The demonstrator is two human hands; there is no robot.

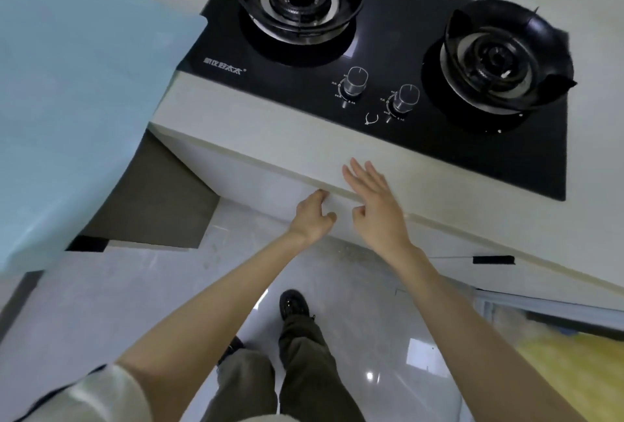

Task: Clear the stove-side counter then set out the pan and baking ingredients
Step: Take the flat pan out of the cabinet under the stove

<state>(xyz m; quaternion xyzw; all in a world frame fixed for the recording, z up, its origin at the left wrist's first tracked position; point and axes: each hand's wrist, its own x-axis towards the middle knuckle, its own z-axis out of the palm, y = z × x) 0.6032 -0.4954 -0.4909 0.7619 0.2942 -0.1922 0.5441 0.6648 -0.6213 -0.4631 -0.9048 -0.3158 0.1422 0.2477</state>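
Draping down the left side, a blue sheet (77,101) is hiding the left end of the bench (270,138). The pale bench is running rightward, carrying a black hob (388,50) set into it, with a plain strip lying between hob and front edge. At that edge the left hand (312,217) is curling its fingers under the lip; whether they are grasping anything cannot be told. Just beside it, the right hand (374,205) is spreading flat over the edge, fingers released. Glossy floor (371,337) is showing below.

The person wears pale short sleeves (101,394), olive-grey trousers (304,371) and glossy black shoes (293,307).
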